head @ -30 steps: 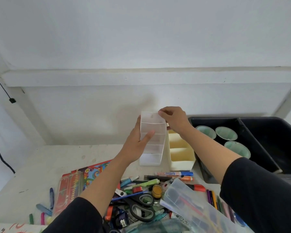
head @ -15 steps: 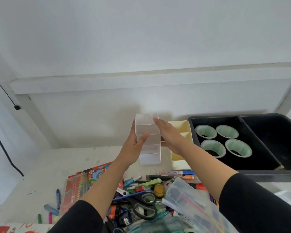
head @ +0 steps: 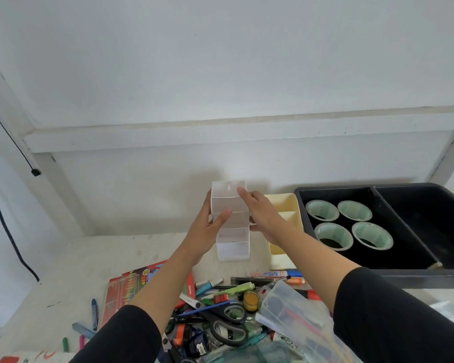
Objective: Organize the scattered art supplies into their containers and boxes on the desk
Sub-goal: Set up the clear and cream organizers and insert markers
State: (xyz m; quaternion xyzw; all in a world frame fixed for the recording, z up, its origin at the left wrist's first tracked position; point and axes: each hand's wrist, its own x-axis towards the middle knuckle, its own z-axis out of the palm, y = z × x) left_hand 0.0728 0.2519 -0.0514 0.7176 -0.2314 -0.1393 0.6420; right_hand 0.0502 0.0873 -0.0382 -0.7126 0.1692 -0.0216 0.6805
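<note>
A white compartmented organizer (head: 232, 241) stands on the desk near the back wall. My left hand (head: 207, 227) grips its left side, thumb over the front. My right hand (head: 260, 213) holds its right side, fingers curled at the upper edge. Right beside it stands a cream divided organizer (head: 286, 255). Scattered supplies lie in front: black scissors (head: 227, 324), markers (head: 273, 274), a small yellow paint jar (head: 251, 299), a clear plastic case (head: 296, 318) and a red crayon box (head: 121, 294).
A black two-part tray (head: 409, 247) at the right holds several green-lined tape rolls (head: 333, 235). Loose crayons (head: 94, 309) lie at the desk's left front. A black cable (head: 8, 231) hangs down the left wall. A shelf runs above the desk.
My right hand slid from the white organizer's top edge down to its right side. The view tilted, bringing more of the black tray and the tape rolls into sight.
</note>
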